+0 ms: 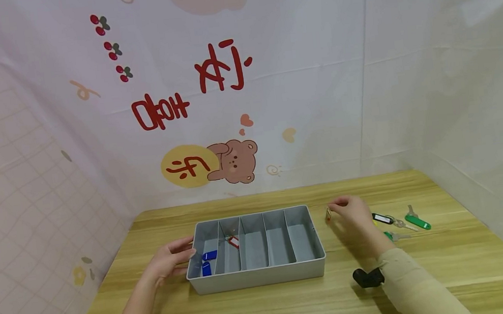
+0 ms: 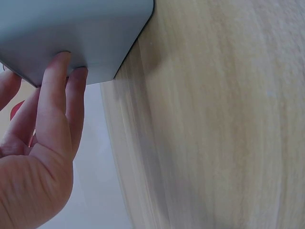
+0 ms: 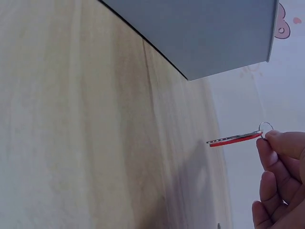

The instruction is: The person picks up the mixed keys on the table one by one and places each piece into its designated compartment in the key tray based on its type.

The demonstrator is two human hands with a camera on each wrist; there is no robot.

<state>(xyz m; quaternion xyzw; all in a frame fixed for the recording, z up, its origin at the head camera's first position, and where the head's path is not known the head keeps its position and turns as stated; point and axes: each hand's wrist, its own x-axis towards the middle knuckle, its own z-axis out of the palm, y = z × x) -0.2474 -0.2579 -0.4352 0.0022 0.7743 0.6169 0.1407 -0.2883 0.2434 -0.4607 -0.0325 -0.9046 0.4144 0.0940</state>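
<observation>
A grey divided tray [image 1: 257,278] stands on the wooden table. My left hand [image 1: 169,262] holds its left wall; in the left wrist view, fingertips press the outer face of the tray [image 2: 95,28]. To the right of the tray, above the table, my right hand [image 1: 354,212] pinches the metal ring of a key with a red tag [image 3: 236,139]. Key and tag stick out sideways from the fingertips. Two blue key tags [image 1: 209,255] lie in the leftmost compartment, and a red-framed key tag [image 1: 233,242] lies in the second one.
Right of my right hand, several keys lie on the table, among them one with a black tag [image 1: 382,218] and one with a green tag [image 1: 418,221]. Another green tag and a bit of yellow are partly hidden by my forearm. A printed cloth [image 1: 309,94] hangs behind the table.
</observation>
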